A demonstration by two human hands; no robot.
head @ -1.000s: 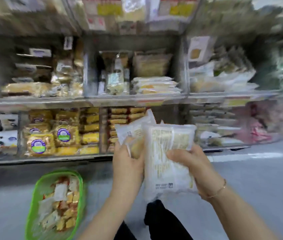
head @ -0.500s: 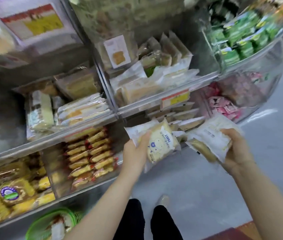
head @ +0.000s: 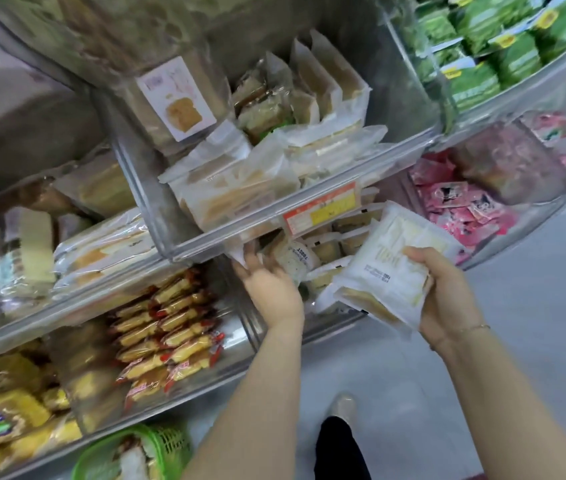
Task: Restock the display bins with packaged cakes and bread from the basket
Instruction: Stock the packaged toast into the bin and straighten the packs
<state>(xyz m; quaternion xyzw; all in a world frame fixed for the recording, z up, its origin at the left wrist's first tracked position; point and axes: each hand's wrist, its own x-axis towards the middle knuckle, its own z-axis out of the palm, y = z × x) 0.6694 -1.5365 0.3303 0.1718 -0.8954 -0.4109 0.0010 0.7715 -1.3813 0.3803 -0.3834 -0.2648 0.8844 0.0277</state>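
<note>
A toast packet [head: 297, 259] is gripped by the left hand [head: 269, 289] at the mouth of the lower bin [head: 337, 323], among other packets. White bread packets [head: 390, 268] are clasped in the right hand [head: 444, 296], just right. The green basket [head: 157, 445] is seen near left.

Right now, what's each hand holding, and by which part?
Right hand holds white bread packets by their near right edge. Left hand is at a "toast" packet in the lower bin, gripping its left end.
</note>
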